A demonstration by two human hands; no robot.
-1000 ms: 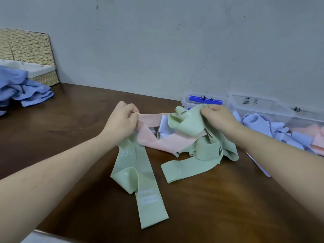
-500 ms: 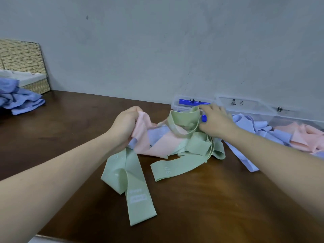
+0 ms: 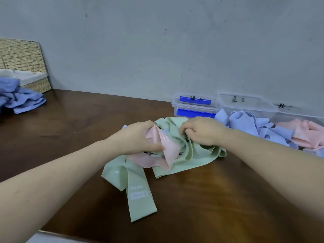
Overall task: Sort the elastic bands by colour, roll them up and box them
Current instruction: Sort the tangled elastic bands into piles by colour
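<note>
The left hand (image 3: pixel 138 137) pinches a soft pink band (image 3: pixel 168 146) with curled fingers. The right hand (image 3: pixel 203 131) grips a stretchy green band (image 3: pixel 189 153). Both lie crumpled on the brown table (image 3: pixel 210 199), just in front of the clear plastic box (image 3: pixel 194 105).

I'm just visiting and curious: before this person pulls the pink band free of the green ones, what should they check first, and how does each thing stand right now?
1. Left hand grips the pink band: ok.
2. Right hand holds down the green bands: ok.
3. Pink band free of the tangle: not ok, its lower part lies among green ones.
4. A blue band caught underneath: cannot tell, only a sliver shows.
5. Box for green open: cannot tell.
6. Bare table in front for rolling: ok.
</note>
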